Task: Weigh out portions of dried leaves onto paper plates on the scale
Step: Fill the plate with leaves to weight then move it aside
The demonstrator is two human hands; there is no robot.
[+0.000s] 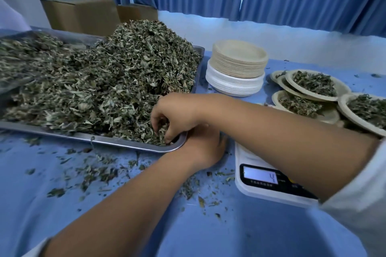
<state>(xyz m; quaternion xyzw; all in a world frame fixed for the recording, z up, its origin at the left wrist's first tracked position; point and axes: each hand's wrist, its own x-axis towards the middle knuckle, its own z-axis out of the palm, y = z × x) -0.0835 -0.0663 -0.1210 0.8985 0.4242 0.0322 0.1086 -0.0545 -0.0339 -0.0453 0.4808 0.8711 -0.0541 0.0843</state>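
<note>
A big heap of dried leaves (125,64) fills a steel tray (104,141) on the left. My right hand (173,115) reaches across to the tray's near right corner, its fingers curled down into the leaves and pinching some. My left hand (200,148) lies just below that wrist, between the tray and the white scale (250,158); its fingers are hidden. The scale's display (261,175) is lit. My right forearm covers the scale's platform. Several paper plates with leaf portions (313,83) lie at the right.
A stack of beige plates (238,60) sits on a stack of white plates (234,87) behind the scale. Loose leaf bits (100,171) are scattered over the blue cloth. Cardboard boxes (79,14) stand behind the tray, against blue curtains.
</note>
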